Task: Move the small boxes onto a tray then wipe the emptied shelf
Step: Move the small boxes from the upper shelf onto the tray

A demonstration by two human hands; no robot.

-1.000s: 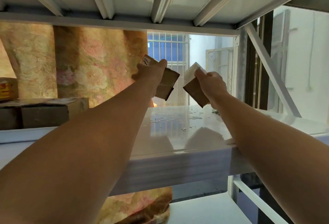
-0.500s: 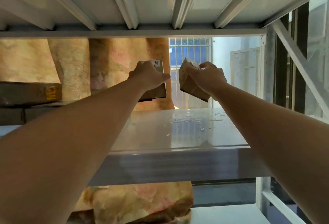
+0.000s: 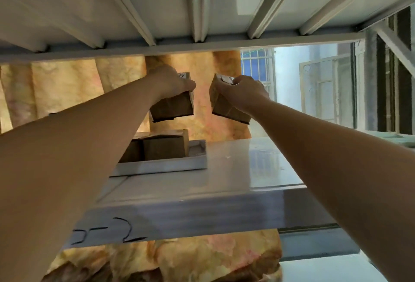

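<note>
Brown cardboard boxes are being held, one in each hand, above the glossy white metal shelf point(image 3: 235, 169).

Clasping the left small brown box point(image 3: 171, 107) from above, the left hand point(image 3: 170, 82) is wrapping its fingers closed around the top; the right hand point(image 3: 246, 91) is gripping the tilted right small brown box point(image 3: 226, 104) the same way. Both boxes are hanging clear of the shelf, apart from each other. On the shelf, below the left box, a shallow grey metal tray point(image 3: 161, 165) is already carrying more brown cardboard boxes point(image 3: 164, 147). Behind the shelf, a yellow-pink floral curtain point(image 3: 67, 86) is hanging.
</note>
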